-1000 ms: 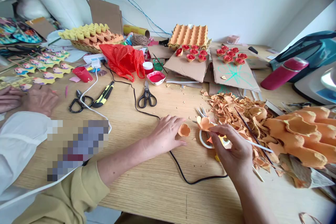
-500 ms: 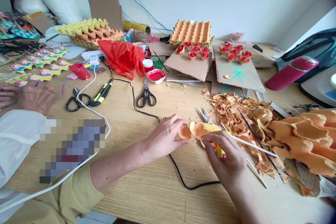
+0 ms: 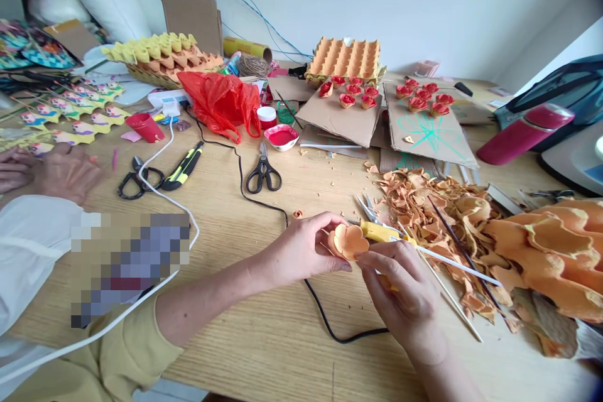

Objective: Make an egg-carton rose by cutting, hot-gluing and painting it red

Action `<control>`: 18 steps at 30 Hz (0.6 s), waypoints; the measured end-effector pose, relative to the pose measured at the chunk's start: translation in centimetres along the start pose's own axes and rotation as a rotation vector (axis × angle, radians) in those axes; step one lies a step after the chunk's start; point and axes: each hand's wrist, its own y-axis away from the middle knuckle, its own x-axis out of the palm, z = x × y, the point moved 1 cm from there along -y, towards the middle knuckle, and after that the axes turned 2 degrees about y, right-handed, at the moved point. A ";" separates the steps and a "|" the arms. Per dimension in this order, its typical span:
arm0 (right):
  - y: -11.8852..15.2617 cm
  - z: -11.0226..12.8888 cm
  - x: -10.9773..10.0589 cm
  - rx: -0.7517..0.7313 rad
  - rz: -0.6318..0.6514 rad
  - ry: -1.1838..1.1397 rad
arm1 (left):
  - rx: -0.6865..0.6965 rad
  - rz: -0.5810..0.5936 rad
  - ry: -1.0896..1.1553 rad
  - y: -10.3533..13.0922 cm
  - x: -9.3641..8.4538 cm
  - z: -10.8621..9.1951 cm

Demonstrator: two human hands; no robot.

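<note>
Head view: over the worktop (image 3: 264, 339), the right hand (image 3: 405, 279) pinches an orange egg-carton petal cup (image 3: 351, 242) against another cup (image 3: 331, 242), which the left hand (image 3: 308, 245) grips between curled fingers. Nesting seems underway; seating calls for gentle, centred pressure.

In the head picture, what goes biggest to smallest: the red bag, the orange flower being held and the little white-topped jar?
1. Red bag: largest.
2. Orange flower: middle.
3. White-topped jar: smallest.
The flower is nearer the camera, so its real size against the jar is unsure.
</note>
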 end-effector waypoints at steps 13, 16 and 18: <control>0.0 0.0 0.0 -0.019 0.023 0.009 | -0.014 0.005 0.057 0.2 0.1 -0.3; 0.0 -0.1 0.0 -0.026 0.026 -0.004 | -0.017 -0.001 0.053 0.2 0.0 -0.4; 0.0 -0.2 0.1 -0.028 0.021 -0.002 | -0.022 -0.005 0.047 0.2 0.0 -0.4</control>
